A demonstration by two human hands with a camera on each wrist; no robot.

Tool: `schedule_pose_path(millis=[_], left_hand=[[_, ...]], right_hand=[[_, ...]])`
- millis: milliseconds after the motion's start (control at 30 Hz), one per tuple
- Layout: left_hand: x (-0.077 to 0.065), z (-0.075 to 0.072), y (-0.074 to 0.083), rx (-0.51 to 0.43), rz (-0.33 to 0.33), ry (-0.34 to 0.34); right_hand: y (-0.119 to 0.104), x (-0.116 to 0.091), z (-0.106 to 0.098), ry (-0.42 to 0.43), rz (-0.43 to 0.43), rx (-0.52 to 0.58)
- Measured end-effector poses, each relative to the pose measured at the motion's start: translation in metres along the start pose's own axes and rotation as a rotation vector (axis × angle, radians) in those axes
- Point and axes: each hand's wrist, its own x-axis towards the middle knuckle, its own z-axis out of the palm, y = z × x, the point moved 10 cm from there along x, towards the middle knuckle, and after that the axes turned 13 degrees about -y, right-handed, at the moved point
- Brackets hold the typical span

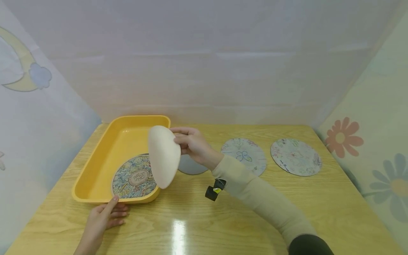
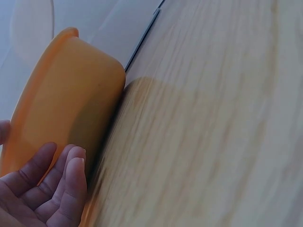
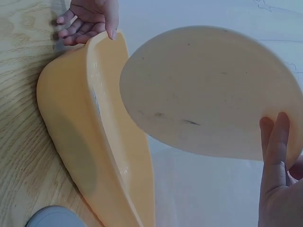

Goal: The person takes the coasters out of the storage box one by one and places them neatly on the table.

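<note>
My right hand point(image 1: 198, 146) pinches a round pale disc point(image 1: 164, 156) by its edge and holds it tilted above the right side of a yellow tray point(image 1: 95, 156). In the right wrist view, the disc's plain face point(image 3: 203, 90) shows a few dark marks and specks. A round disc point(image 1: 129, 179) with a dense colourful pattern lies inside the tray at the near end, partly hidden by the raised one. My left hand point(image 1: 102, 221) holds the tray's near rim, thumb over the edge and fingers outside, beside the wall in the left wrist view.
On the wooden table point(image 1: 255, 219), a plain grey disc point(image 1: 192, 167) lies right of the tray, partly covered by my right arm. Two discs with coloured drawings, one point(image 1: 243, 154) partly behind my sleeve and another point(image 1: 296, 157), lie further right. Pale walls point(image 1: 204, 71) enclose the back and sides.
</note>
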Motion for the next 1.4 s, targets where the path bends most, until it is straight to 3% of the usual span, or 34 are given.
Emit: schedule_pose_path(millis=[667, 967, 1400], left_hand=[[-0.001, -0.002, -0.005, 0.000, 0.000, 0.002], [0.001, -0.002, -0.006, -0.002, -0.010, 0.003], [-0.001, 0.000, -0.007, 0.007, -0.065, -0.013]], right_hand=[[-0.003, -0.033, -0.020, -0.033, -0.050, 0.035], [-0.003, -0.050, -0.032, -0.010, -0.064, 0.025], [0.006, -0.074, -0.043, -0.020, -0.044, 0.002]])
